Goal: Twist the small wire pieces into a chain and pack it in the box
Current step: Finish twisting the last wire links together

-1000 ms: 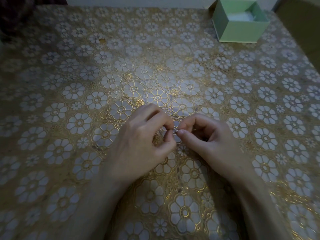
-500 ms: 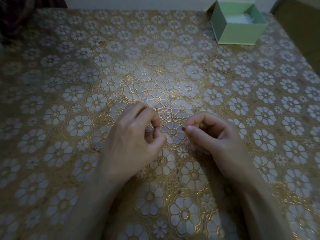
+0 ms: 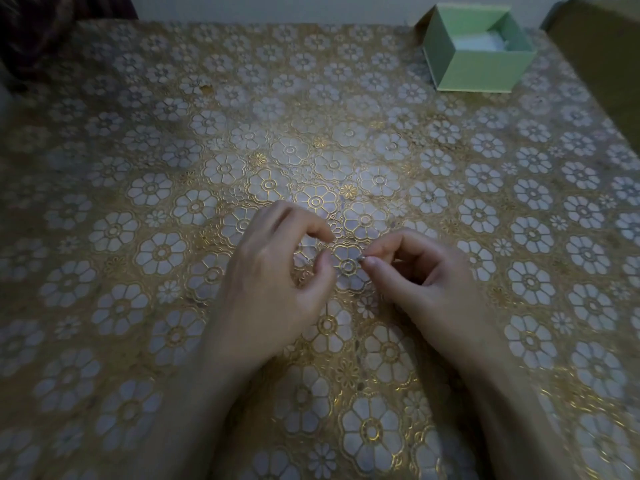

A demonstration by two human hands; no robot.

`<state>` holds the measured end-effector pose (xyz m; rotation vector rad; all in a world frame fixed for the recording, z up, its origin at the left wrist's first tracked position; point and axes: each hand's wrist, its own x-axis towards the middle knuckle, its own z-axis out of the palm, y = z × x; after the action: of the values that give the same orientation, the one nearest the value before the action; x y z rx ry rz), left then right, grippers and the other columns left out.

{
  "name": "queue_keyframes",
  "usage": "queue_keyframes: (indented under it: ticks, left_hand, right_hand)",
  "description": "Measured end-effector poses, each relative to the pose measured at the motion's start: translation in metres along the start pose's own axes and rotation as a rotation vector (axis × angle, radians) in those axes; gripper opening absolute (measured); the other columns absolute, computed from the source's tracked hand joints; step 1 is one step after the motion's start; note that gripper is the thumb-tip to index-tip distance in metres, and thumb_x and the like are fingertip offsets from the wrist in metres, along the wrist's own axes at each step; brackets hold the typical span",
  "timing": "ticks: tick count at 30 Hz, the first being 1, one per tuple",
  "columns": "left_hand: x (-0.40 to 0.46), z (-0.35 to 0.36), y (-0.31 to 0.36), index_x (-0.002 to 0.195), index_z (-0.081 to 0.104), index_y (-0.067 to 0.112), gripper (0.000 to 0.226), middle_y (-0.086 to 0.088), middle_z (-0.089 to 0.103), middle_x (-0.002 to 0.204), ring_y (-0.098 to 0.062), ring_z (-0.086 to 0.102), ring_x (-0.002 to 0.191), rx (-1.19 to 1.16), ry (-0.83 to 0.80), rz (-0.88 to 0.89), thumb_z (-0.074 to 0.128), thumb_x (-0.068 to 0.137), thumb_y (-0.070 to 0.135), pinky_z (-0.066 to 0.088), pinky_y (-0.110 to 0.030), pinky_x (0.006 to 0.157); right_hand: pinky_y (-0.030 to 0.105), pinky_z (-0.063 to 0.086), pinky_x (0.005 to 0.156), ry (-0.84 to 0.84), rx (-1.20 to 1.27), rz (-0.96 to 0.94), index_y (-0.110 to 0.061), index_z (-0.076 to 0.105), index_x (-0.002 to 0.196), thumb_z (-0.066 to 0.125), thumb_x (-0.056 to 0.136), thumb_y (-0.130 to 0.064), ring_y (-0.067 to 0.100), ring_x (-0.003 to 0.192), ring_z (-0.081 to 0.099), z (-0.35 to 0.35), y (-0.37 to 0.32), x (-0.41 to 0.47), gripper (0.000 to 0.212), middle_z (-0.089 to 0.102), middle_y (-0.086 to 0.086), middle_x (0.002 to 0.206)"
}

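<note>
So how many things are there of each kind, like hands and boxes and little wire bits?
Bare hands: 2, the left hand and the right hand
Open pale green cardboard box: 1
Small silvery wire piece pinched in the right hand: 1 that shows
Gold floral tablecloth: 1
Total: 5

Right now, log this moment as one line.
right hand: pinches wire piece | left hand: apart, nothing visibly held | green box: open, far right

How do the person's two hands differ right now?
The right hand pinches a tiny wire piece between thumb and forefinger; the left hand appears to hold nothing. The right hand's thumb and forefinger meet; the left hand's are parted, loosely curled. Both are low over the flowered tablecloth, far from the green box.
</note>
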<state>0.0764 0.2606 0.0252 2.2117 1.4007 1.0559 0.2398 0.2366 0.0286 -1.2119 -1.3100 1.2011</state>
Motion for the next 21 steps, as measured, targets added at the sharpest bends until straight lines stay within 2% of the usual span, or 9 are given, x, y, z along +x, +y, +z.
queue_keyframes:
  ticks: [3,6,14,21]
  left_hand:
    - [0.0000,0.0015,0.0071,0.083,0.062,0.009,0.007,0.006,0.055,0.086,-0.004,0.045,0.083,-0.088,-0.013,0.086,0.058,0.081,0.014,0.035,-0.015,0.078]
    - [0.0004,0.0029,0.0066,0.083,0.064,0.009,0.007,0.003,0.058,0.084,-0.007,0.045,0.082,-0.082,-0.030,0.139,0.060,0.082,0.015,0.035,-0.017,0.079]
    - [0.0006,0.0027,0.0041,0.082,0.064,0.011,0.010,0.004,0.060,0.084,-0.013,0.050,0.083,-0.062,-0.058,0.121,0.059,0.083,0.020,0.036,-0.015,0.077]
    - [0.0002,0.0030,0.0032,0.082,0.067,0.010,0.013,0.003,0.060,0.083,-0.017,0.052,0.083,-0.040,-0.069,0.123,0.059,0.084,0.020,0.039,-0.021,0.077]
  right_hand:
    - [0.016,0.031,0.047,-0.011,-0.004,-0.010,-0.019,0.062,0.071,0.062,0.076,-0.017,0.007,0.052,0.040,0.0009,0.0013,0.0002,0.006,0.052,-0.004,0.061]
    - [0.020,0.032,0.049,-0.014,-0.029,-0.018,-0.020,0.062,0.071,0.062,0.076,-0.017,0.011,0.055,0.043,0.0004,0.0011,0.0007,0.006,0.054,-0.002,0.062]
    - [0.020,0.033,0.048,-0.002,-0.104,-0.032,-0.022,0.061,0.070,0.062,0.076,-0.019,0.009,0.052,0.043,0.0013,0.0015,0.0004,0.006,0.055,-0.006,0.060]
    - [0.011,0.029,0.047,0.019,-0.218,-0.065,-0.024,0.059,0.068,0.062,0.075,-0.019,0.001,0.046,0.040,0.0032,0.0068,0.0011,0.009,0.054,-0.009,0.057]
